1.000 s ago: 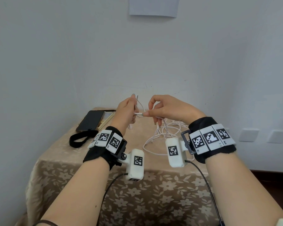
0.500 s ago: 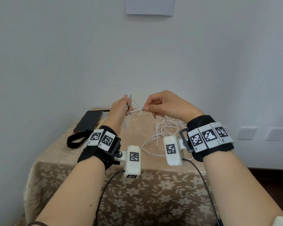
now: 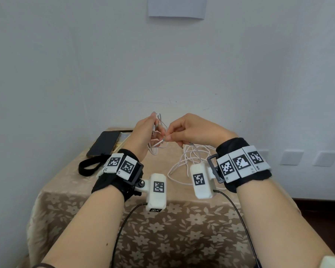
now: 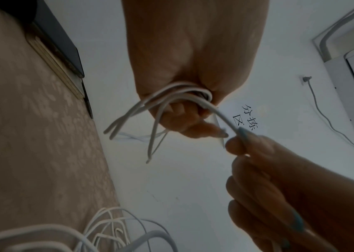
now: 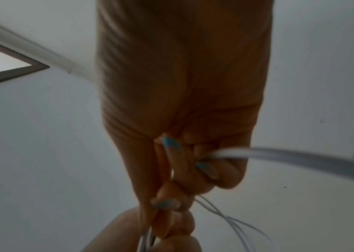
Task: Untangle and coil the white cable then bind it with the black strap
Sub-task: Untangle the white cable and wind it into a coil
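1. The left hand (image 3: 143, 132) is raised above the tabletop (image 3: 70, 182), its curled fingers gripping a few small loops of the white cable (image 3: 184, 163); the left wrist view shows those loops (image 4: 167, 98) bunched in its grip.
2. The right hand (image 3: 193, 130), just beside the left, pinches one strand between thumb and forefinger; that short span runs roughly sideways between the two hands.
3. The rest of the cable lies as a loose tangle on the tabletop, below and slightly right of the right hand, so the slack probably feeds from that side and the right hand is nearer to it.
4. The black strap (image 3: 87, 167) lies on the tabletop left of the left hand, touching or just beside a dark phone (image 3: 104, 142), unused.
5. No container is in view.
6. Judgement: coiling is early; most of the cable is not yet gathered.
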